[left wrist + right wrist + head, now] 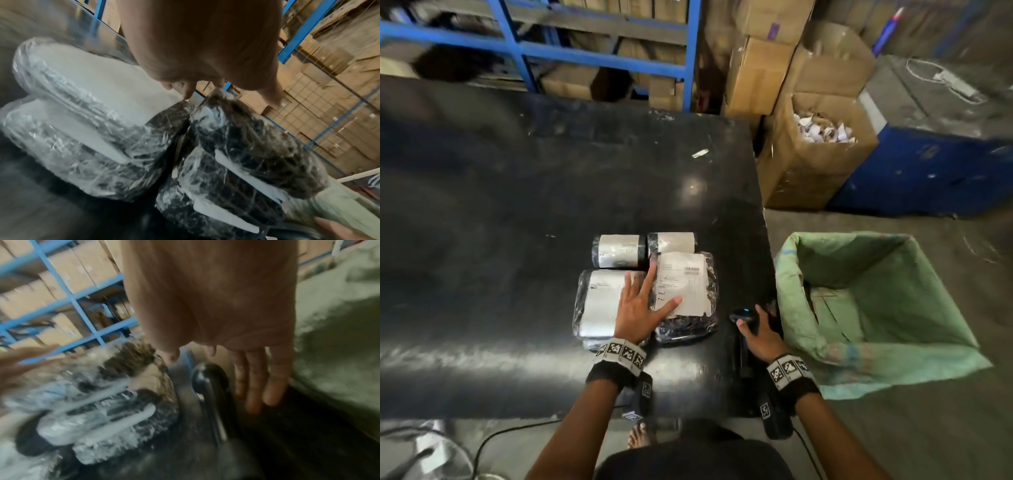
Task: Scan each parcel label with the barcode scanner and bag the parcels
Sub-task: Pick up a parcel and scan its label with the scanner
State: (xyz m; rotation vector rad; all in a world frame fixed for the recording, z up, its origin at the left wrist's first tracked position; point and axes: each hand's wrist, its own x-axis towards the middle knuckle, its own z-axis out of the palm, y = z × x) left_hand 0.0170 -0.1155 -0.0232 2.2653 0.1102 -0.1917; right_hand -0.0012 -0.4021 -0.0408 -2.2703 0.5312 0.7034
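Black worktop (517,205) fills most of the head view. Blue shelving rack (599,44) w/ cardboard cartons runs along 12 o'clock. Open carton of paper scraps (822,144) at 2 o'clock, off the worktop's far right corner. Green sack (876,308), mouth open, stands on the floor at 3 o'clock, just beside the worktop edge (nothing from the parcel set seen inside).

Four plastic-wrapped parcels w/ white labels sit grouped near centre, touching each other. Big left parcel (599,305) at 7 o'clock of the group; flat right parcel (688,294) at 5 o'clock, barcode label facing up. Two rolled parcels behind: left roll (618,251) at 11 o'clock, right roll (674,242) at 1 o'clock. The left wrist view shows the wrapped parcels close up, stacked in pairs, blurry.

Left hand (642,308) lies flat, fingers spread wide, across the seam between the two near parcels; thumb rests on the right parcel's label.

Right hand (760,337) is at 4 o'clock by the worktop edge, thumb and fingers curled round the black barcode scanner (744,317), which lies on the worktop w/ a small blue light on its head. Right wrist view is blurred.
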